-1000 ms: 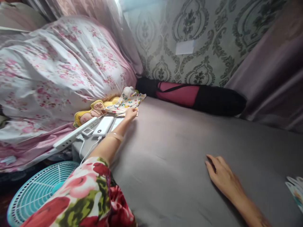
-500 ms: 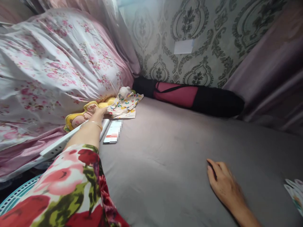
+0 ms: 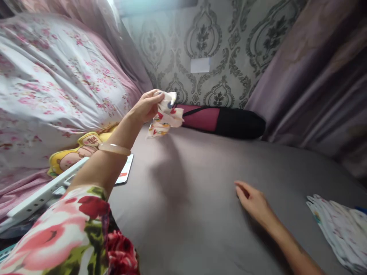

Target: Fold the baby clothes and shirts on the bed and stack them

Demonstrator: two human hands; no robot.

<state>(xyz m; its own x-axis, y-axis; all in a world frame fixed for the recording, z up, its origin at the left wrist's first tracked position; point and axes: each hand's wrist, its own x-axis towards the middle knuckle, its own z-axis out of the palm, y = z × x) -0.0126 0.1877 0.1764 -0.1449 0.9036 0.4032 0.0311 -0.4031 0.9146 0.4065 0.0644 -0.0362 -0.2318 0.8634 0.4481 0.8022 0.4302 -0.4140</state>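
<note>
A person's left hand [image 3: 147, 105] is raised above the far left part of a grey bed sheet [image 3: 200, 191], fingers pinched around a small patterned cloth [image 3: 164, 114] that hangs in the air. The right hand [image 3: 254, 202] lies flat on the sheet near its front edge, fingers loose and holding nothing. At the sheet's left edge lie a phone [image 3: 124, 175] and a yellow cartoon cushion [image 3: 74, 152]. A folded printed cloth [image 3: 341, 229] rests at the right edge.
</note>
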